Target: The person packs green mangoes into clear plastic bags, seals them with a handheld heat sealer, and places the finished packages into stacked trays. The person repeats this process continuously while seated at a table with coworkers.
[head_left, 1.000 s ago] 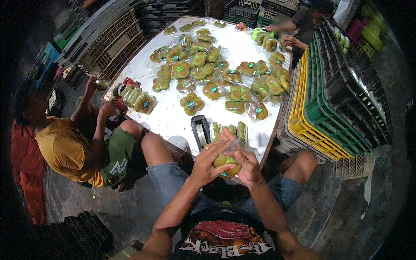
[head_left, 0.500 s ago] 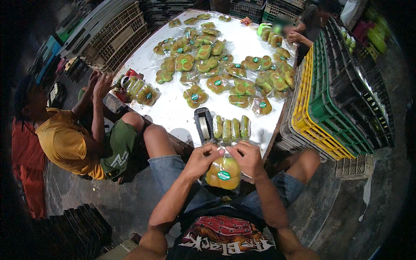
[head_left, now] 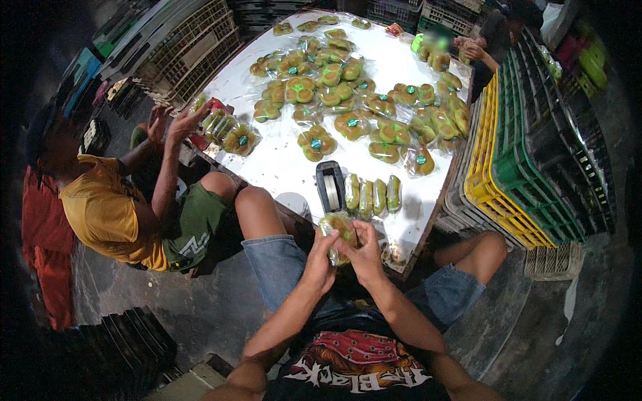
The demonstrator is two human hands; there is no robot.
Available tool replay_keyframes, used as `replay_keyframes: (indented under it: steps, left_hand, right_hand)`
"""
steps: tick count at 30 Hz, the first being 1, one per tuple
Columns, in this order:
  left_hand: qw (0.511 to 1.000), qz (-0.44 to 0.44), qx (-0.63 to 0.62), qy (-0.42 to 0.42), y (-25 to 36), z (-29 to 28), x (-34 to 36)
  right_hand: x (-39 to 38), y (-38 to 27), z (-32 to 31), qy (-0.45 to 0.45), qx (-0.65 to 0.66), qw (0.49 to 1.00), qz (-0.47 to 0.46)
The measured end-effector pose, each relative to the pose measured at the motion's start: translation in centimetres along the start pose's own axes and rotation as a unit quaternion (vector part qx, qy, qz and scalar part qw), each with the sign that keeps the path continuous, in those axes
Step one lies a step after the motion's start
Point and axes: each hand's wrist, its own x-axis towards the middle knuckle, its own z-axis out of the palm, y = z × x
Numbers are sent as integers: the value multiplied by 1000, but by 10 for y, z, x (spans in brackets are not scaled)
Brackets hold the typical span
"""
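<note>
My left hand and my right hand are both closed around a pack of round green-brown bread in clear plastic. The pack is tilted up at the table's near edge, and my fingers partly cover it. Just beyond it stands a black tape dispenser with a pale roll. Right of the dispenser, several long green bread rolls lie side by side in clear wrapping. Farther back, many wrapped bread packs spread over the table, some bearing round green labels.
At left sits a person in a yellow shirt, hands raised near a bread pack. Another person's hands work at the far right corner. Stacked yellow crates and green crates flank the white table on the right.
My hands have gone from pinching the bag's top, with the bread hanging below, to gripping the pack, now lifted and turned. The left person's hand has moved toward their bread pack.
</note>
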Motion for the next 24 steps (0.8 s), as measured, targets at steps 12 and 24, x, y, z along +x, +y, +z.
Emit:
replay_keyframes:
  steps: [12,24]
  left_hand:
    - [998,46,34,-16,58,-22,3]
    - [933,52,321,-156,36,4,15]
  right_hand:
    - [51,17,-16,-96,-176,979,-22]
    - [58,-101,-50,-302,-146,942,33]
